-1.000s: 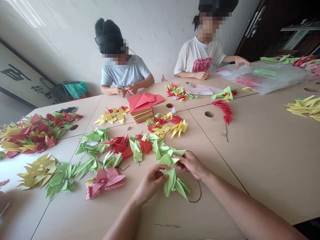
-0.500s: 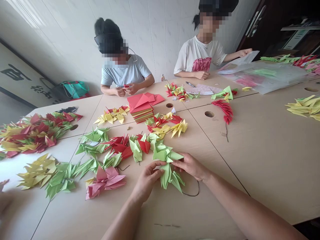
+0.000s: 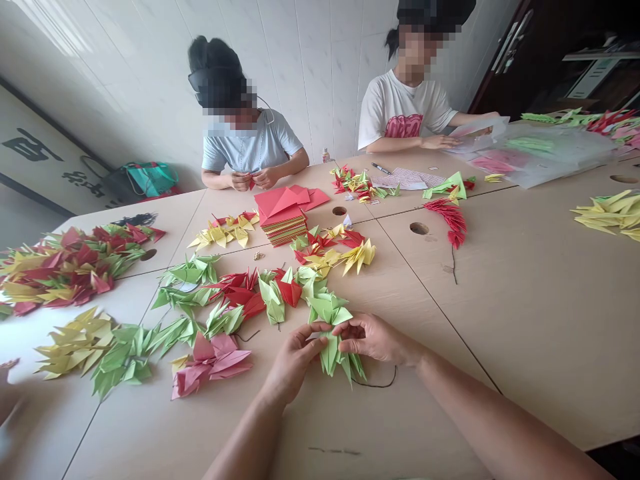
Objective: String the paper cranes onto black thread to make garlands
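Note:
Green folded paper pieces point(image 3: 331, 353) hang together at the near end of a long chain, with a dark cord point(image 3: 383, 385) trailing out to the right. My left hand point(image 3: 296, 357) pinches them from the left side. From the right, my right hand point(image 3: 373, 339) closes its thumb and fingers on the same green pieces. Just beyond my fingers lies another green piece point(image 3: 327, 307) of the chain, followed by red pieces point(image 3: 289, 290) and more green ones.
A pink folded cluster point(image 3: 213, 365) lies left of my hands. Behind the chain stands a stack of red paper point(image 3: 284, 217). A mixed pile point(image 3: 70, 267) covers the far left. Two people point(image 3: 253, 147) point(image 3: 407, 113) sit opposite; a hand point(image 3: 7, 390) shows at the left edge.
My right hand has shifted slightly left and turned, its fingertips now closer to my left hand's. The cord has moved left. Across the table, the right person's hands have moved on the plastic bag.

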{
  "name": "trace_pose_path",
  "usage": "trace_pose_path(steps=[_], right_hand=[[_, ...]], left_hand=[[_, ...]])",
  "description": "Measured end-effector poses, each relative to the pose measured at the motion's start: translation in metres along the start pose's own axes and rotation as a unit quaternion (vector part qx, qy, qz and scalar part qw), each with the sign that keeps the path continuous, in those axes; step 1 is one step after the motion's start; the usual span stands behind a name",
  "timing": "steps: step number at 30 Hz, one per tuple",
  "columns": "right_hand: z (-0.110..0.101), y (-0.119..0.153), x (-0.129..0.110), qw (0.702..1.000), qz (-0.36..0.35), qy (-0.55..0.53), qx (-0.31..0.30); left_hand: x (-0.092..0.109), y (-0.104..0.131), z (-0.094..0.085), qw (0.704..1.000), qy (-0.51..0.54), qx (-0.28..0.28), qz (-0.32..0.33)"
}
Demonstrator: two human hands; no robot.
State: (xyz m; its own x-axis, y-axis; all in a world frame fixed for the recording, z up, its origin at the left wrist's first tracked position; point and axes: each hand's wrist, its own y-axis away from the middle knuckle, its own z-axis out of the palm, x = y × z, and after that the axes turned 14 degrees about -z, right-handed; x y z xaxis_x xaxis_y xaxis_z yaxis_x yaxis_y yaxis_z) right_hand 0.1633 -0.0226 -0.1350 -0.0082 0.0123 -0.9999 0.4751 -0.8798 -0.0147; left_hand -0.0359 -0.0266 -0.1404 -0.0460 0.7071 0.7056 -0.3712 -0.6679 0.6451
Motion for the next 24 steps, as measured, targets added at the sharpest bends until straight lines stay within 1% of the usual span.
trace_pose_path(steps=[6, 13, 18, 24], right_hand=[[0.0002, 0.0014, -0.0002, 0.998, 0.008, 0.059, -0.034], [0.0003, 0.003, -0.003, 0.995, 0.009, 0.093, -0.038], [-0.0009, 0.0036, -0.0043, 0.993, 0.013, 0.11, -0.04], [-0.0007, 0.0031, -0.0035, 0.993, 0.014, 0.111, -0.042]], left_hand=[[0.0036, 0.002, 0.0025, 1.0, 0.026, -0.007, -0.008], [0.007, 0.0056, 0.0041, 0.998, 0.059, -0.027, -0.013], [0.0076, 0.0058, 0.0029, 0.997, 0.063, -0.044, -0.016], [0.0047, 0.0036, 0.0, 0.997, 0.06, -0.045, -0.01]])
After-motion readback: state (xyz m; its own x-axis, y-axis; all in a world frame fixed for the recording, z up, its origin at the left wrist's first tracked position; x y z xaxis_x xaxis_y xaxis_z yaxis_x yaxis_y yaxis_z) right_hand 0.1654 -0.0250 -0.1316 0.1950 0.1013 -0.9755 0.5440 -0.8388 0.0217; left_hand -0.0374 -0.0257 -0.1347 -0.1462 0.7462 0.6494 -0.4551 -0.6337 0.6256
